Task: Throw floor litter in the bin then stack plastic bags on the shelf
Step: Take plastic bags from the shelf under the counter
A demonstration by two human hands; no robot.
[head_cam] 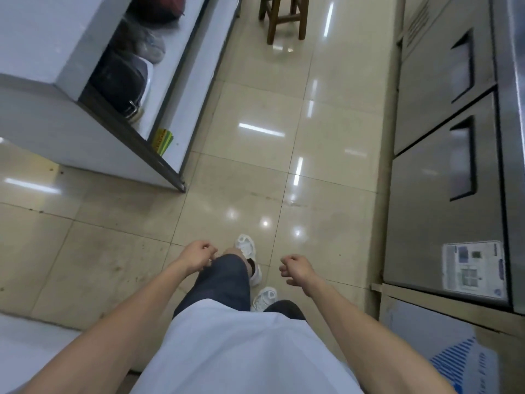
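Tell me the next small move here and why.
Probably step forward and turn left toward the shelf, where bags already sit. Both the left hand and right hand are loosely curled and seem to hold nothing, and no litter or bin shows on the floor in view, so the bags look like the nearest work.

Bagged bundles (dark, grey, blurred) lie crammed on the counter's open shelf.
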